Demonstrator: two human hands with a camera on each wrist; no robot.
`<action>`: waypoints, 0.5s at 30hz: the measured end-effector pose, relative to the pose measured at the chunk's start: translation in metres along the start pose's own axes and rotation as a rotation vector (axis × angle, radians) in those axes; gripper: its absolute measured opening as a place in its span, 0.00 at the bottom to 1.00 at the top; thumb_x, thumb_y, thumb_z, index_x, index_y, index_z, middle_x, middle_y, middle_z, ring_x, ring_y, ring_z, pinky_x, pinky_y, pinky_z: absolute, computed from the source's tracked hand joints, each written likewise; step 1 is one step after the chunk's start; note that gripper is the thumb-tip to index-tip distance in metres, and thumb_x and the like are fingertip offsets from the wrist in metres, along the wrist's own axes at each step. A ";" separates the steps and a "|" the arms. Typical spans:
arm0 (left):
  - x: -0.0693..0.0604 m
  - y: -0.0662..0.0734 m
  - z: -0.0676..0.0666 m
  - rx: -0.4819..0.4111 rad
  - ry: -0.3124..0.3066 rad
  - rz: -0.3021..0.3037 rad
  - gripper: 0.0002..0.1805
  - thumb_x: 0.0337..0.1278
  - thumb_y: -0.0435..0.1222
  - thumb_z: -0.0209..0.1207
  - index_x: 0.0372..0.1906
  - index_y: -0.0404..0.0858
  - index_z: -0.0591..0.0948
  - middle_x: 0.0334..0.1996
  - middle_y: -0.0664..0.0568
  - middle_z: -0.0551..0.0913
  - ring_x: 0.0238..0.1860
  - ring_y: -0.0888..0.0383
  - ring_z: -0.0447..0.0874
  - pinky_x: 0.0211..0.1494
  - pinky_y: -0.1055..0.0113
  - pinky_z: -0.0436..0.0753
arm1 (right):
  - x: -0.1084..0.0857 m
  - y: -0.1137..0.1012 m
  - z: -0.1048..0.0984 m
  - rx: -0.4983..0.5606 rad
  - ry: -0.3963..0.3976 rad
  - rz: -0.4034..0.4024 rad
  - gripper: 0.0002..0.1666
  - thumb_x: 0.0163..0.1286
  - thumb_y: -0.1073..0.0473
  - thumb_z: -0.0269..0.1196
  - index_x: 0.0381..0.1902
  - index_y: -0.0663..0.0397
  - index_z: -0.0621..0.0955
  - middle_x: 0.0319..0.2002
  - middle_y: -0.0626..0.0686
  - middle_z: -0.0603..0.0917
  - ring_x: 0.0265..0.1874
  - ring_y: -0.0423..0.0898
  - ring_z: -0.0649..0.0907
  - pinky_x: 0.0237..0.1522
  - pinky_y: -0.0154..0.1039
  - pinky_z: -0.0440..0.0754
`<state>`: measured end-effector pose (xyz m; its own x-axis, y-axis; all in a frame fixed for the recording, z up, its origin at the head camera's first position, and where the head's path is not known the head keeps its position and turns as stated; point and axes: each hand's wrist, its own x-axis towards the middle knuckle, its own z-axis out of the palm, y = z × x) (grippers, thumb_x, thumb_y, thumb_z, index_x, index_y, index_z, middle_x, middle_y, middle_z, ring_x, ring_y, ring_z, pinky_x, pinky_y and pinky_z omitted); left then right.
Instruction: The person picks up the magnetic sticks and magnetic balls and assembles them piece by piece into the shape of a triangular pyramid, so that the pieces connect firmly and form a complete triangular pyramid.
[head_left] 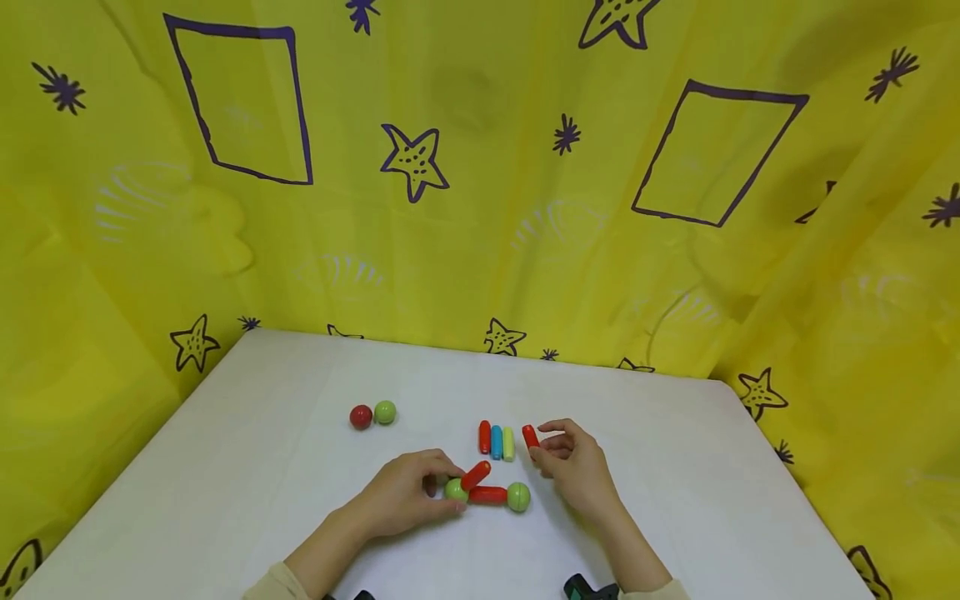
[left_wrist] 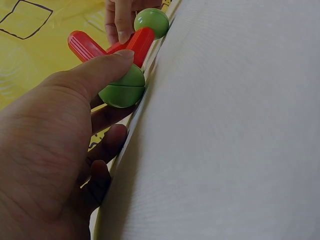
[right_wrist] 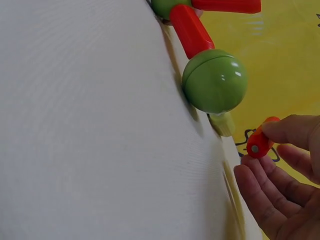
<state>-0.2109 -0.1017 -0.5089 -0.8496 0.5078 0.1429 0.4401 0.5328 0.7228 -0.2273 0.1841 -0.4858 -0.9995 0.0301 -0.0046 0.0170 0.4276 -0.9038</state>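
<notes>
The left hand grips a green ball between thumb and fingers. From that ball one red rod runs along the table to a second green ball, and another red rod sticks out at an angle. In the left wrist view the thumb of the left hand lies over the held ball. The right hand pinches a separate red rod, right of the joined pieces and not touching them. A round metal tip shows on this rod's end in the right wrist view.
Red, blue and pale yellow rods lie side by side behind the joined pieces. A red ball and a green ball sit at back left. Yellow patterned cloth surrounds the white table.
</notes>
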 end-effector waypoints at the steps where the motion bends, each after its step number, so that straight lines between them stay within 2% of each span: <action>1: 0.000 0.000 0.000 -0.002 -0.001 -0.002 0.16 0.57 0.55 0.72 0.49 0.59 0.89 0.35 0.71 0.82 0.36 0.67 0.77 0.39 0.72 0.76 | 0.000 -0.001 -0.001 -0.001 -0.007 0.000 0.21 0.67 0.62 0.72 0.56 0.53 0.81 0.38 0.53 0.87 0.30 0.46 0.86 0.32 0.34 0.84; 9: 0.001 -0.003 -0.001 0.046 0.013 0.043 0.19 0.57 0.55 0.72 0.51 0.54 0.89 0.35 0.71 0.80 0.34 0.68 0.76 0.39 0.73 0.75 | 0.000 -0.006 -0.009 0.039 -0.145 -0.066 0.24 0.65 0.66 0.72 0.59 0.56 0.83 0.40 0.56 0.85 0.35 0.46 0.87 0.36 0.34 0.87; 15: 0.001 -0.001 0.000 0.049 0.009 0.049 0.19 0.57 0.53 0.73 0.51 0.53 0.89 0.36 0.71 0.80 0.34 0.68 0.76 0.39 0.73 0.76 | -0.004 -0.008 -0.017 -0.019 -0.261 -0.140 0.23 0.67 0.62 0.72 0.59 0.59 0.84 0.44 0.57 0.87 0.39 0.46 0.87 0.41 0.32 0.86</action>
<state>-0.2125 -0.1017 -0.5093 -0.8292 0.5279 0.1837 0.4946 0.5400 0.6810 -0.2228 0.1956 -0.4710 -0.9648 -0.2630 0.0072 -0.1234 0.4283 -0.8952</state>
